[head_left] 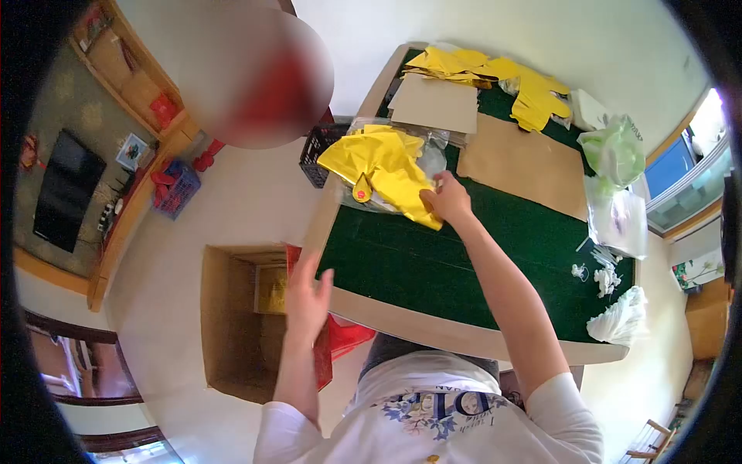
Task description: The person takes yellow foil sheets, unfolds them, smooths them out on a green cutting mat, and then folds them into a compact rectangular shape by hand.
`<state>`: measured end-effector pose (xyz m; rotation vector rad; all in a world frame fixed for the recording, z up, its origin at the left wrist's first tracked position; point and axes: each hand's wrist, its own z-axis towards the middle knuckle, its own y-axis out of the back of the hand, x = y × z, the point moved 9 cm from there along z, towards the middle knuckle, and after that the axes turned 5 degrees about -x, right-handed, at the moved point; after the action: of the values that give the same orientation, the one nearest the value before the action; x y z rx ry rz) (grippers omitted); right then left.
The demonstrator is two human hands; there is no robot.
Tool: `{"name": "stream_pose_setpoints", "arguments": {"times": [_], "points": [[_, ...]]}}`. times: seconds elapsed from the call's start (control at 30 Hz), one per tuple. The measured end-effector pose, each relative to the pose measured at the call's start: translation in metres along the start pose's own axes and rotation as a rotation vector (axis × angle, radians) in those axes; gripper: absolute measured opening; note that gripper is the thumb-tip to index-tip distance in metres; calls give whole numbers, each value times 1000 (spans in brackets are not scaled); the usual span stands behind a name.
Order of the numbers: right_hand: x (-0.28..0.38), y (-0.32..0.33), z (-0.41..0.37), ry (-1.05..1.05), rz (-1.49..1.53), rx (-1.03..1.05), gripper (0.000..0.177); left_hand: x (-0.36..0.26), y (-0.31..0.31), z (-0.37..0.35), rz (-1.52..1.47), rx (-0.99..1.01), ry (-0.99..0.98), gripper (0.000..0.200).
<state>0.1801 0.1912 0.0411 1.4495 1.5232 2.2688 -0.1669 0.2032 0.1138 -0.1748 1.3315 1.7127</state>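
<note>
My right hand (450, 199) pinches the edge of a crumpled yellow sheet (382, 161) at the near left part of the table. A yellow drop-shaped tag with a red mark (362, 188) lies on that sheet. Clear plastic film (433, 157) shows under and beside the yellow sheet. My left hand (309, 301) hangs above the table's left front edge, slightly blurred, fingers apart and holding nothing. Below it on the floor stands an open cardboard box (232, 329), with something yellow (272, 290) inside and red material (348, 338) at its right side.
The green-topped table (410, 286) carries grey boards (435, 104), a brown cardboard sheet (522, 164), more yellow sheets (533, 93), a green plastic bag (614, 151) and white strings (607, 274). A black crate (313, 157) stands beyond its left edge. A person in red (270, 85) is blurred behind.
</note>
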Motion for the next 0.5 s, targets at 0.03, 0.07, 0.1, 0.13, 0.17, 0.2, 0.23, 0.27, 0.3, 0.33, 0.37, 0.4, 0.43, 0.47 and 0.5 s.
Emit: {"name": "stream_pose_setpoints", "arguments": {"times": [0.03, 0.07, 0.1, 0.13, 0.17, 0.2, 0.23, 0.27, 0.3, 0.33, 0.37, 0.4, 0.43, 0.47, 0.5], "points": [[0, -14, 7, -87, 78, 125, 25, -14, -15, 5, -104, 43, -14, 34], [14, -12, 9, 26, 177, 78, 14, -15, -32, 9, -262, 82, 68, 31], [42, 2, 3, 238, 148, -2, 14, -12, -52, 9, -423, 124, 156, 28], [72, 22, -11, 449, 115, -80, 15, 2, -76, 5, -597, 177, 300, 32], [99, 44, -31, 660, 77, -156, 17, 7, -88, 5, -787, 199, 418, 42], [122, 60, -59, 848, -62, -150, 18, 10, -98, 5, -977, 221, 539, 53], [135, 69, -90, 1034, -205, -142, 19, 12, -108, 4, -1166, 242, 661, 64], [133, 75, -112, 1136, -161, -120, 19, 14, -110, 2, -1295, 243, 723, 68], [127, 81, -133, 1237, -114, -98, 19, 18, -109, 0, -1422, 239, 785, 73], [120, 84, -145, 1231, -57, -14, 19, 20, -108, -3, -1548, 235, 846, 77], [109, 85, -152, 1196, -9, 22, 18, 21, -107, -9, -1531, 243, 902, 77], [99, 84, -158, 1160, 38, 58, 18, 21, -104, -15, -1514, 251, 959, 76], [90, 82, -164, 1124, 85, 91, 18, 22, -102, -21, -1497, 260, 1013, 76], [73, 80, -161, 921, 198, 137, 16, 8, -99, -15, -1568, 249, 824, 69], [55, 75, -161, 713, 305, 179, 14, 34, -121, -35, -1516, 352, 839, 62]]}}
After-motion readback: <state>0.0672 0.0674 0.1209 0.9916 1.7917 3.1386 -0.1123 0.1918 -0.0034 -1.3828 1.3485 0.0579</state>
